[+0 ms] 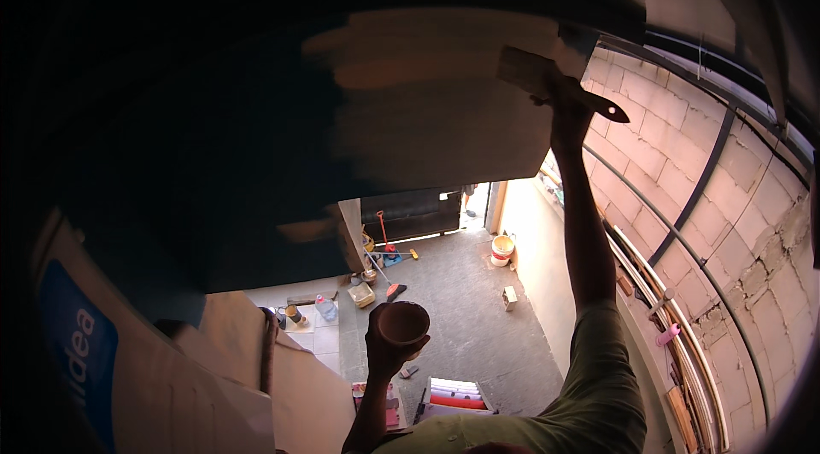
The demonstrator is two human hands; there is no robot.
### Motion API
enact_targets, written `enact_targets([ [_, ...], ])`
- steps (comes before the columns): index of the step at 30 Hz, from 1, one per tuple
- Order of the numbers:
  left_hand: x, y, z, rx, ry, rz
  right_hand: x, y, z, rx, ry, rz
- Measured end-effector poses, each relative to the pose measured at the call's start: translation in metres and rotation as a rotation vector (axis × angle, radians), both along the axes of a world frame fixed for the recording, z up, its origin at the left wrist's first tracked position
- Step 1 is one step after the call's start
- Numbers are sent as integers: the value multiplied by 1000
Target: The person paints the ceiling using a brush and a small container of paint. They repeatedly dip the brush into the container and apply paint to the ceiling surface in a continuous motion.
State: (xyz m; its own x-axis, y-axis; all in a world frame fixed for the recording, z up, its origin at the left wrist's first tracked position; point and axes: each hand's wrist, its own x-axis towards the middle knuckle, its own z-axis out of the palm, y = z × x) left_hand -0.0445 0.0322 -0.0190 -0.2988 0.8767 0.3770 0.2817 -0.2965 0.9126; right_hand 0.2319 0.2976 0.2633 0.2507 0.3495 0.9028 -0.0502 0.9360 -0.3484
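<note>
My right hand (568, 101) is raised and closed around a wide paintbrush (523, 68); the end of its handle, with a hole in it, sticks out to the right. The bristle end lies over or against a shaded overhead surface (444, 125), and I cannot tell whether it touches. Lighter, streaky paint covers the right part of this surface, and the left part is dark blue. Lower down, my left hand (386, 354) grips a round, open-topped cup (403, 323). What is inside the cup is too dim to make out.
Far below lies a grey floor (465, 283) with a white bucket (502, 249), a broom (395, 291) and a plastic jug (325, 307). Pipes (675, 326) run along the block wall (683, 129) at right. A white appliance box (162, 369) stands lower left. A ladder's top (454, 394) shows beneath me.
</note>
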Motion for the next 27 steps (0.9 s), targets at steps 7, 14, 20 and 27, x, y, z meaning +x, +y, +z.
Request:
enact_targets([
  [7, -12, -3, -14, 34, -51, 30, -203, -11, -6, 63, -71, 399],
  [14, -22, -8, -12, 59, -111, 23, -236, 3, 2, 146, -180, -129],
  [20, -22, -5, -11, 17, -59, 13, -81, 58, -8, 50, -21, -120],
  [27, -13, -3, -10, 43, -60, 19, 164, 74, 7, -194, 161, -342],
])
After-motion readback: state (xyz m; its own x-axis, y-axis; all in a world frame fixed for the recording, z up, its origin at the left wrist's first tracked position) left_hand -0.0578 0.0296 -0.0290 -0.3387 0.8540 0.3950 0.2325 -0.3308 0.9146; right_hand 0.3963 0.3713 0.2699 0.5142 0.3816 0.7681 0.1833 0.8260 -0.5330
